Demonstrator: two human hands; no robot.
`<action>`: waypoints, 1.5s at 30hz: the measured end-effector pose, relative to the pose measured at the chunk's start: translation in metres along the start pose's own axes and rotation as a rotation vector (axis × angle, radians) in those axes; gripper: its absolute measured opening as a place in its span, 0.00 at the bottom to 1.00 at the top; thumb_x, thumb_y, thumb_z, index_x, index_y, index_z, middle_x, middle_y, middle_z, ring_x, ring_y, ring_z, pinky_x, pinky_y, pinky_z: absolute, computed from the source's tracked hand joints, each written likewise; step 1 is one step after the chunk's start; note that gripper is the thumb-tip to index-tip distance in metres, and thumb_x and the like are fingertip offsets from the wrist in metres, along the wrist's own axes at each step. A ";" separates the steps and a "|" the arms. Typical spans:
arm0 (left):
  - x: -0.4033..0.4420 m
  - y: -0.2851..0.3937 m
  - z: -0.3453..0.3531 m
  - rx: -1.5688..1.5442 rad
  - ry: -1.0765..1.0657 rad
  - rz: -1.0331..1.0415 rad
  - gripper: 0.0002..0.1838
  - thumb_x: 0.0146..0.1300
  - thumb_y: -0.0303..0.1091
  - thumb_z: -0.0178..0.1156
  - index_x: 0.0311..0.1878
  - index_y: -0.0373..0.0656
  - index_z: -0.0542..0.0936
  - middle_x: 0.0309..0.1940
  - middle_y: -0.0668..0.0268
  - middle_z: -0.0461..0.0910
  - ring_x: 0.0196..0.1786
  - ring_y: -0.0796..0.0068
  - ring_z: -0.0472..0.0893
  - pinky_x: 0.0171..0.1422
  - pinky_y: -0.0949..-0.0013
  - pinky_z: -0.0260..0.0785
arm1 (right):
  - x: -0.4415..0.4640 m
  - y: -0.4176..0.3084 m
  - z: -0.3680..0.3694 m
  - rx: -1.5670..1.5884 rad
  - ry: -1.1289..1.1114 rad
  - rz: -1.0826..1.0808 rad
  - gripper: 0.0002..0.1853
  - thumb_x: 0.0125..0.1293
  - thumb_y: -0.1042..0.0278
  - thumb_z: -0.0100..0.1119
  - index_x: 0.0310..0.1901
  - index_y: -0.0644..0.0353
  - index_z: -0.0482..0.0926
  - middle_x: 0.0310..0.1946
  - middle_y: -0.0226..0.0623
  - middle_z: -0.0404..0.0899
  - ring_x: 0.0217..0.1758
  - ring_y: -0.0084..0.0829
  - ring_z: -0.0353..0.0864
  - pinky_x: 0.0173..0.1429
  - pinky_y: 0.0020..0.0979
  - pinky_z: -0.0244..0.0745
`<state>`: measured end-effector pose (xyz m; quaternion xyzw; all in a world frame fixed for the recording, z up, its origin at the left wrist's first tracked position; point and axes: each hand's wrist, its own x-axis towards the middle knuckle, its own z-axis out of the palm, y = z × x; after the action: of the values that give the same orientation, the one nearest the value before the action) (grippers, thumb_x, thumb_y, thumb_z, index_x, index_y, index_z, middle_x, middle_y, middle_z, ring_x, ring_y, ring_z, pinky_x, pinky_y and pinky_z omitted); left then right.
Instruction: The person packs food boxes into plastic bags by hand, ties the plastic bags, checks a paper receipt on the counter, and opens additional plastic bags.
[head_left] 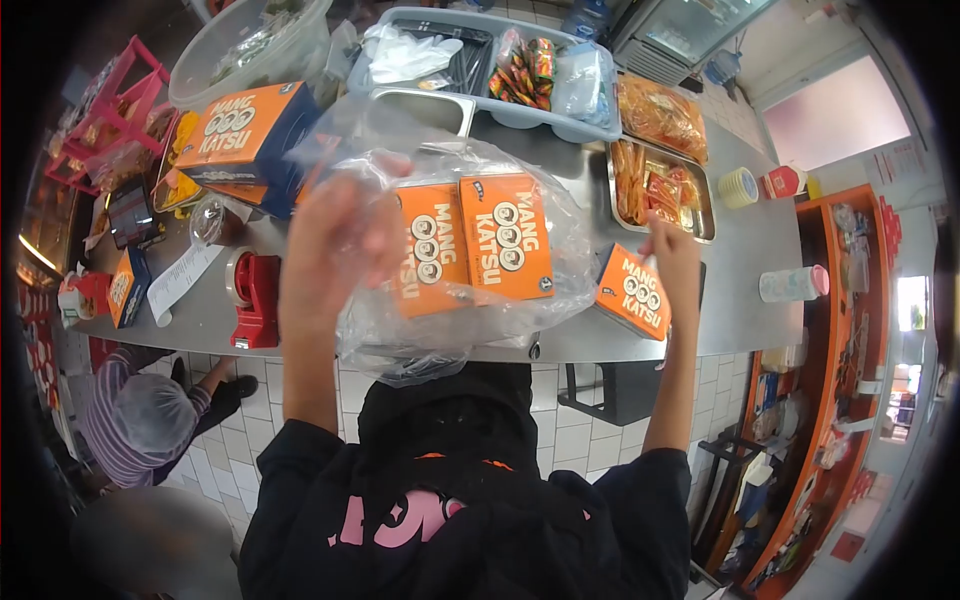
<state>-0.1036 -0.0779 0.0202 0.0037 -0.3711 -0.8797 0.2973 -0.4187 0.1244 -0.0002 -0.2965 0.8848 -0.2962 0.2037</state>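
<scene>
One plastic bag (440,330), around boxes (507,238): was judged limp, slippery, best gripped at the edge. Left hand (350,230) fingers were half-curled, right hand (668,245) fingers bunched; holds could not be told.

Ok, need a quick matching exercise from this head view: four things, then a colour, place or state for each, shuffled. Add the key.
Things:
1. Left hand
2. Clear plastic bag
3. Tape dispenser
4. Tumbler

Descriptions:
A. Red, standing on the table
B. Topped with a pink lid
C. Spread around two orange boxes
D. Blurred, at the bag's left side

Pairs: 1-D, 2-C, 3-A, 4-B
</scene>
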 end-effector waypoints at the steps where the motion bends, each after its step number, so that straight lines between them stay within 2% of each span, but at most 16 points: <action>1: 0.002 0.003 0.005 0.002 -0.007 0.004 0.27 0.65 0.41 0.46 0.60 0.30 0.60 0.30 0.61 0.73 0.16 0.76 0.72 0.23 0.77 0.65 | 0.003 0.004 0.016 0.004 0.079 -0.292 0.17 0.64 0.58 0.50 0.33 0.68 0.74 0.27 0.43 0.79 0.26 0.27 0.80 0.33 0.25 0.73; 2: 0.002 0.009 0.015 0.049 -0.013 0.072 0.26 0.65 0.41 0.45 0.60 0.31 0.60 0.33 0.59 0.74 0.14 0.75 0.71 0.18 0.77 0.63 | 0.006 0.006 0.033 0.009 0.153 -0.584 0.17 0.63 0.58 0.52 0.36 0.69 0.74 0.26 0.44 0.78 0.25 0.28 0.79 0.31 0.25 0.72; 6: 0.013 0.031 0.065 0.447 0.176 0.197 0.23 0.66 0.40 0.41 0.59 0.32 0.61 0.46 0.49 0.74 0.08 0.74 0.69 0.10 0.76 0.60 | -0.013 0.010 0.079 -0.255 0.295 -0.722 0.15 0.57 0.62 0.57 0.41 0.64 0.76 0.34 0.49 0.77 0.30 0.38 0.78 0.37 0.34 0.72; 8: 0.025 0.052 0.062 0.452 0.170 0.242 0.24 0.67 0.40 0.40 0.59 0.31 0.61 0.49 0.49 0.72 0.08 0.77 0.68 0.09 0.78 0.58 | 0.009 0.008 0.048 -0.191 -0.093 -0.273 0.15 0.55 0.71 0.55 0.45 0.65 0.75 0.33 0.46 0.77 0.27 0.34 0.77 0.33 0.32 0.73; 11: 0.043 0.093 0.048 0.466 0.192 0.327 0.25 0.67 0.42 0.40 0.59 0.31 0.61 0.55 0.48 0.69 0.06 0.82 0.65 0.07 0.81 0.55 | -0.022 -0.075 -0.035 0.057 0.208 -0.268 0.15 0.53 0.79 0.50 0.45 0.66 0.75 0.26 0.38 0.78 0.26 0.24 0.77 0.27 0.24 0.72; 13: 0.056 0.119 0.046 0.454 -0.467 0.284 0.22 0.63 0.29 0.45 0.62 0.43 0.64 0.63 0.52 0.60 0.20 0.90 0.70 0.19 0.90 0.54 | -0.016 -0.088 -0.067 0.054 0.285 -0.287 0.15 0.53 0.80 0.49 0.44 0.66 0.75 0.25 0.36 0.78 0.25 0.21 0.76 0.26 0.22 0.71; 14: 0.059 0.123 0.044 0.459 -0.472 0.286 0.22 0.63 0.29 0.45 0.62 0.43 0.64 0.63 0.52 0.60 0.20 0.90 0.70 0.19 0.90 0.54 | -0.012 -0.091 -0.076 0.079 0.232 -0.352 0.15 0.54 0.80 0.48 0.44 0.67 0.75 0.27 0.37 0.78 0.27 0.21 0.77 0.28 0.22 0.72; 16: 0.062 0.124 0.040 0.545 -0.513 0.274 0.23 0.62 0.26 0.43 0.62 0.44 0.64 0.63 0.56 0.62 0.31 0.84 0.75 0.28 0.86 0.63 | -0.004 -0.094 -0.078 0.103 0.179 -0.409 0.14 0.55 0.80 0.47 0.44 0.67 0.75 0.28 0.37 0.79 0.28 0.21 0.78 0.29 0.22 0.73; 22: 0.035 0.114 0.032 0.734 0.030 0.250 0.18 0.65 0.32 0.40 0.56 0.36 0.67 0.42 0.60 0.65 0.21 0.82 0.71 0.24 0.85 0.62 | -0.015 -0.082 -0.081 0.470 -0.195 -0.532 0.17 0.58 0.80 0.44 0.50 0.67 0.73 0.45 0.40 0.76 0.49 0.26 0.75 0.52 0.27 0.72; 26: 0.016 0.131 0.029 0.853 0.198 0.237 0.19 0.67 0.36 0.38 0.51 0.32 0.69 0.28 0.63 0.68 0.15 0.81 0.68 0.22 0.84 0.61 | -0.003 -0.032 -0.089 0.575 -0.347 -0.653 0.30 0.57 0.72 0.57 0.62 0.65 0.60 0.61 0.41 0.63 0.58 0.32 0.69 0.57 0.30 0.70; 27: 0.014 0.133 0.031 0.879 0.225 0.226 0.19 0.68 0.37 0.38 0.50 0.30 0.69 0.24 0.64 0.68 0.13 0.81 0.67 0.21 0.83 0.61 | 0.004 -0.008 -0.085 0.381 -0.458 -0.281 0.45 0.49 0.63 0.67 0.66 0.62 0.51 0.66 0.41 0.52 0.65 0.39 0.60 0.63 0.39 0.64; 30: 0.012 0.133 0.041 0.948 0.326 0.189 0.22 0.69 0.40 0.36 0.47 0.27 0.71 0.14 0.66 0.70 0.08 0.80 0.65 0.19 0.83 0.61 | 0.023 0.076 -0.013 -0.570 -0.591 -0.332 0.65 0.28 0.53 0.77 0.68 0.45 0.41 0.67 0.49 0.45 0.71 0.50 0.41 0.66 0.62 0.41; 32: 0.016 0.127 0.061 1.006 0.729 0.153 0.22 0.68 0.43 0.38 0.43 0.33 0.74 0.18 0.64 0.74 0.12 0.78 0.68 0.25 0.80 0.65 | 0.023 0.118 0.019 -0.837 -0.455 -0.487 0.65 0.27 0.55 0.77 0.68 0.39 0.41 0.64 0.55 0.48 0.67 0.55 0.50 0.62 0.63 0.49; 35: 0.007 0.147 0.042 1.243 0.459 0.084 0.23 0.67 0.47 0.40 0.42 0.36 0.75 0.28 0.62 0.78 0.13 0.77 0.71 0.27 0.79 0.68 | 0.030 0.120 0.017 -0.666 -0.535 -0.410 0.64 0.28 0.56 0.76 0.68 0.44 0.42 0.62 0.56 0.51 0.64 0.55 0.54 0.60 0.59 0.55; 40: 0.017 0.141 0.059 1.319 0.333 0.057 0.24 0.66 0.50 0.42 0.46 0.37 0.74 0.40 0.62 0.79 0.17 0.78 0.76 0.29 0.79 0.71 | 0.037 0.072 -0.054 -0.383 -0.117 -0.460 0.55 0.35 0.59 0.70 0.65 0.64 0.49 0.61 0.51 0.55 0.65 0.46 0.54 0.65 0.40 0.53; 45: 0.026 0.130 0.068 1.131 0.455 0.044 0.25 0.61 0.53 0.50 0.49 0.41 0.75 0.31 0.67 0.74 0.31 0.86 0.70 0.41 0.77 0.60 | -0.020 -0.098 -0.132 -0.201 0.596 -0.748 0.53 0.39 0.66 0.72 0.67 0.59 0.48 0.44 0.39 0.64 0.46 0.31 0.67 0.49 0.33 0.67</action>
<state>-0.0727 -0.1186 0.1602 0.3413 -0.7077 -0.5171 0.3394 -0.4351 0.1268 0.1651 -0.5145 0.7618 -0.3340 -0.2085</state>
